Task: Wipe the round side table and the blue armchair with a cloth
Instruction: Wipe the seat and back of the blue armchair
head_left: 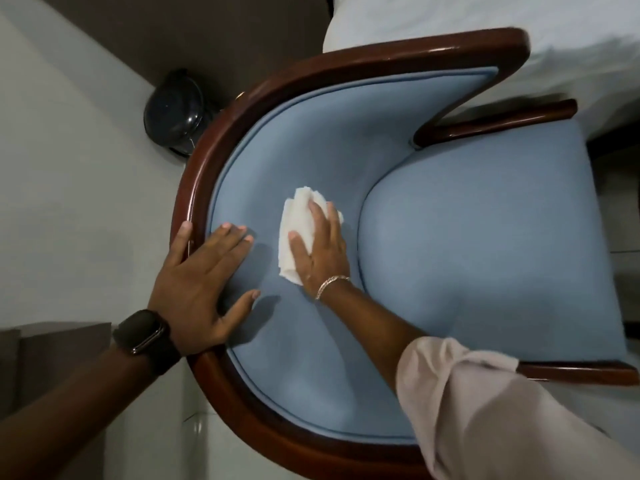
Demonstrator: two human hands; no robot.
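Observation:
The blue armchair (485, 244) fills the view, seen from above, with a curved dark wooden frame (242, 109) around its padded backrest. My right hand (322, 247) presses a crumpled white cloth (298, 220) flat against the inner backrest, near the seat's back edge. My left hand (204, 278) lies spread on the backrest padding beside it, thumb hooked over the wooden rim, holding nothing. A dark watch sits on my left wrist and a chain bracelet on my right. The round side table is out of view.
A dark helmet-like object (173, 112) lies on the floor behind the chair's back. White bedding (519, 26) borders the chair at the top right. A brown ledge (52, 358) stands at the lower left, and pale floor tiles (69, 185) spread to the left.

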